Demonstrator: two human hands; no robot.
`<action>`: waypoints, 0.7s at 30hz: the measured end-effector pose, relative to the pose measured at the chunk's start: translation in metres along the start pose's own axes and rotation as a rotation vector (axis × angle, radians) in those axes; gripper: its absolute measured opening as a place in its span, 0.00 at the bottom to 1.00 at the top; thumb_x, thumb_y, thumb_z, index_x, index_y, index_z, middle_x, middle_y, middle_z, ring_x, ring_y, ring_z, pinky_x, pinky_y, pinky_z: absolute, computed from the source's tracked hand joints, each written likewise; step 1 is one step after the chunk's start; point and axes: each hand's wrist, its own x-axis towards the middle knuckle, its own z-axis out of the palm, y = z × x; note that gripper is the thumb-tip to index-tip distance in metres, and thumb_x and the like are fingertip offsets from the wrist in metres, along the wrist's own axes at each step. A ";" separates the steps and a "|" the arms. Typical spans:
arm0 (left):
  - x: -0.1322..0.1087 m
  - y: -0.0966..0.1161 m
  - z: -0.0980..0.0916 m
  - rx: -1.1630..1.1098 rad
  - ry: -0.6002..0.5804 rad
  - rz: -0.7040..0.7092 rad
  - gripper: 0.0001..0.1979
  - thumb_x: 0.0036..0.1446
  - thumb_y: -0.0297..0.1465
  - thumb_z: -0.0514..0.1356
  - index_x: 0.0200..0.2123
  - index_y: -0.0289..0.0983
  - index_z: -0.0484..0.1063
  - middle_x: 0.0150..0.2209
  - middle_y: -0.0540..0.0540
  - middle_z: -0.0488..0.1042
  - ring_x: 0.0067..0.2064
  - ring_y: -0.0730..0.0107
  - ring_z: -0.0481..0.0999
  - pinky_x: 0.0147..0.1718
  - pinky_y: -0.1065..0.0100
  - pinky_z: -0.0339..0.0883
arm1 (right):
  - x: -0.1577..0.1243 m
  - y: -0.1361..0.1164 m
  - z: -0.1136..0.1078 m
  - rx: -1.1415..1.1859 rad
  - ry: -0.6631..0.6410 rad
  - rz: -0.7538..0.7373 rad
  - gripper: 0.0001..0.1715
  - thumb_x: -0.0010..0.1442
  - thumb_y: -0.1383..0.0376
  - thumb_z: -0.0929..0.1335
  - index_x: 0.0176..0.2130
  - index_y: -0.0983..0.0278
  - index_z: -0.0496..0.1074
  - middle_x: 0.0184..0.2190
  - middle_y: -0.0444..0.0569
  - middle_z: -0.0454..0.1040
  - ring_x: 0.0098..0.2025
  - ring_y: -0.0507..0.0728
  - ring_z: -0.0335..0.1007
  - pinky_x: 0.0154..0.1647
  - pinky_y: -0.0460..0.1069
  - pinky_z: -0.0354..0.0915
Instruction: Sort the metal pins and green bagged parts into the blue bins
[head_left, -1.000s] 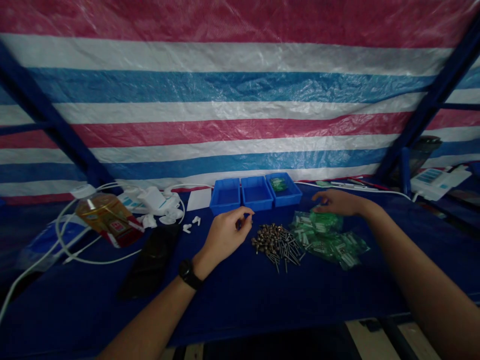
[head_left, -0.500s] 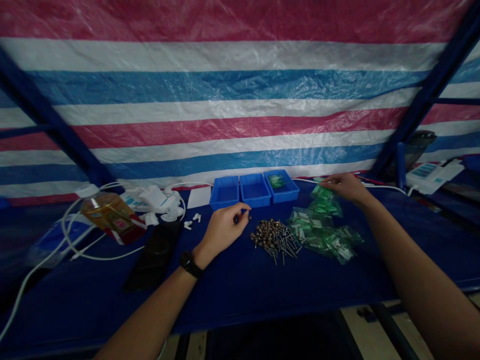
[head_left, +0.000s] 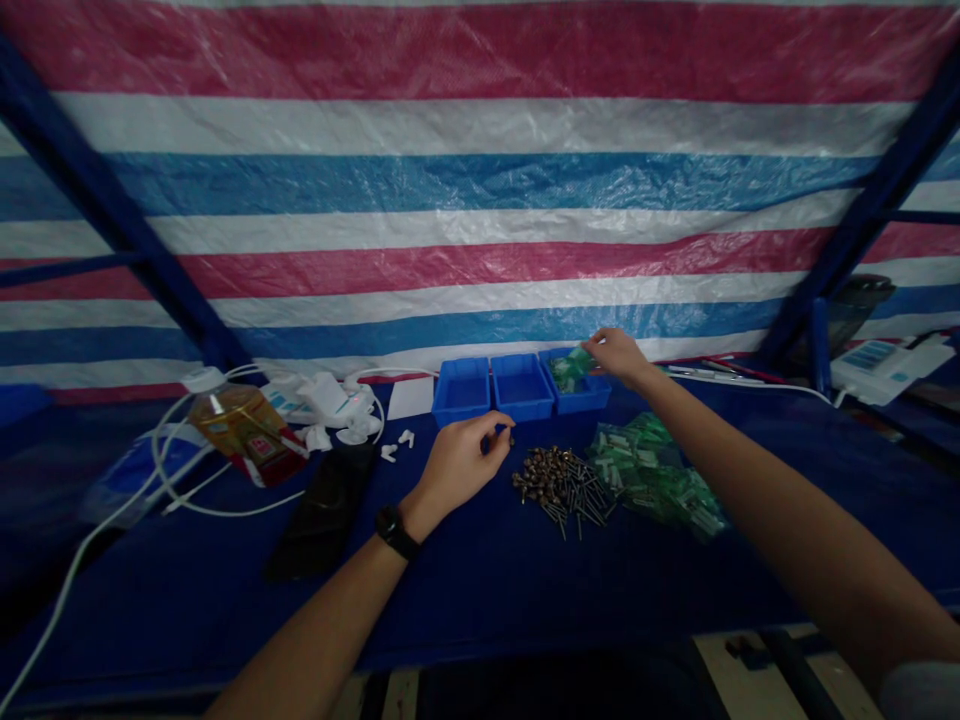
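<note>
My left hand [head_left: 457,468] rests just in front of the blue bins, its fingertips pinched on a small dark screw, which is mostly hidden. Beside those fingers lies a heap of brown-headed screws and nails [head_left: 562,492]. My right hand [head_left: 616,355] reaches over the rightmost blue plastic bin [head_left: 581,400], gripping a green plastic packet [head_left: 570,370] whose lower end lies in the bin. The middle bin [head_left: 523,408] and left bin [head_left: 459,408] look bare inside. Several green-printed plastic bags [head_left: 652,480] lie in a pile under my right forearm.
A blue cloth covers the table [head_left: 480,590]. To the left lie a black phone-like slab [head_left: 322,510], white earbuds [head_left: 397,442], an oil bottle [head_left: 247,432] and a white cable [head_left: 172,480]. A striped tarp [head_left: 480,190] on blue steel framing stands behind.
My right hand has moved left and forward from the green bags to the rightmost bin, with a green packet in it. My left hand has stayed nearly still.
</note>
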 end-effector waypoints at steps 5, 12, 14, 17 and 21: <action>-0.001 0.000 0.001 0.006 -0.016 -0.009 0.10 0.63 0.29 0.58 0.43 0.39 0.78 0.26 0.52 0.75 0.25 0.75 0.70 0.27 0.73 0.58 | 0.005 -0.004 -0.006 0.073 0.111 0.025 0.19 0.70 0.61 0.60 0.52 0.71 0.68 0.41 0.62 0.79 0.37 0.58 0.80 0.32 0.47 0.75; -0.001 -0.001 0.002 0.020 -0.005 0.002 0.09 0.63 0.29 0.58 0.43 0.39 0.78 0.26 0.52 0.74 0.25 0.75 0.69 0.27 0.73 0.57 | -0.001 -0.016 0.002 -0.158 -0.145 -0.015 0.15 0.61 0.59 0.72 0.39 0.70 0.78 0.31 0.57 0.80 0.30 0.59 0.79 0.36 0.52 0.75; -0.001 -0.001 0.002 0.023 -0.001 0.009 0.09 0.63 0.29 0.58 0.43 0.39 0.78 0.25 0.52 0.74 0.24 0.75 0.69 0.27 0.73 0.57 | 0.000 -0.019 0.001 -0.279 -0.174 -0.029 0.11 0.58 0.63 0.73 0.38 0.69 0.80 0.29 0.56 0.80 0.32 0.61 0.80 0.41 0.54 0.74; -0.001 0.000 0.001 0.021 -0.001 0.018 0.09 0.63 0.29 0.58 0.42 0.38 0.78 0.25 0.52 0.74 0.25 0.75 0.69 0.27 0.73 0.57 | 0.005 -0.023 0.001 -0.408 -0.209 -0.048 0.10 0.52 0.68 0.75 0.37 0.69 0.81 0.29 0.57 0.81 0.37 0.64 0.80 0.45 0.55 0.72; -0.001 0.001 0.002 0.027 -0.002 0.010 0.09 0.63 0.29 0.57 0.42 0.39 0.78 0.25 0.52 0.74 0.25 0.74 0.70 0.27 0.73 0.58 | 0.011 -0.028 0.001 -0.557 -0.275 -0.065 0.04 0.49 0.72 0.74 0.30 0.71 0.81 0.26 0.60 0.80 0.39 0.68 0.80 0.44 0.57 0.71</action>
